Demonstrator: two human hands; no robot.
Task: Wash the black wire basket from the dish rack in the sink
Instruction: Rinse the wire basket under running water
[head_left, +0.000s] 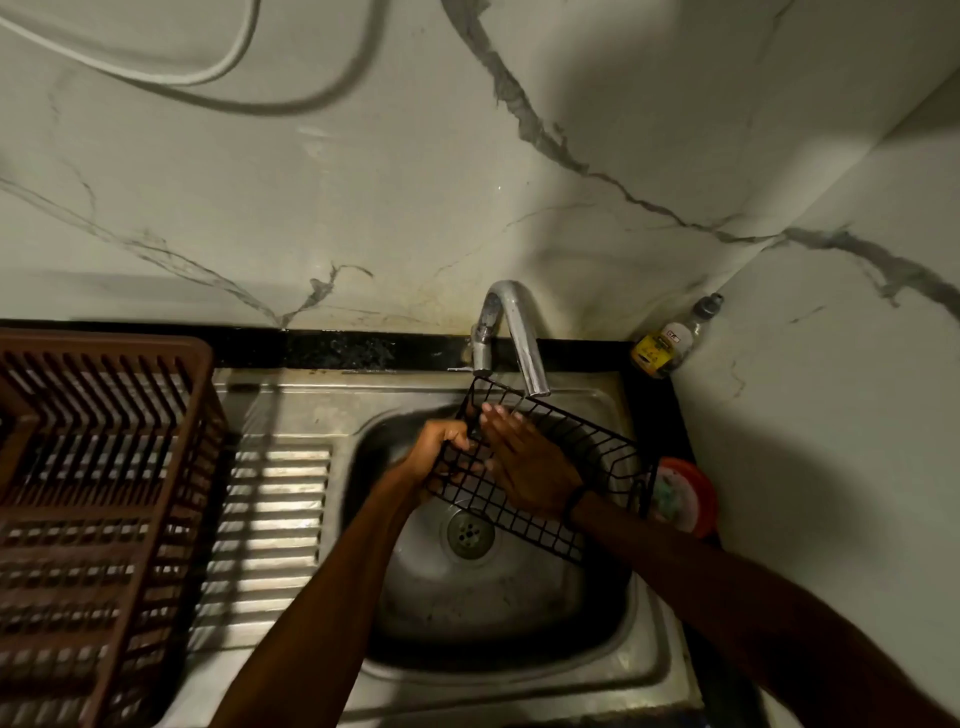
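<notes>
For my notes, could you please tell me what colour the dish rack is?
The dish rack is brown, seen best in the head view.

Person, two arms in view. Left hand (441, 441): bare. Left forearm (332, 571): bare along its whole visible length, down to the lower frame edge. Right hand (530, 467): bare; fingernails (500, 410) short, pale at the tips. Right wrist: one narrow dark wristband (575, 505), plain and snug against the skin; material and clasp cannot be made out in the dim light. Right forearm (727, 592): bare from the wristband to the frame edge.
</notes>
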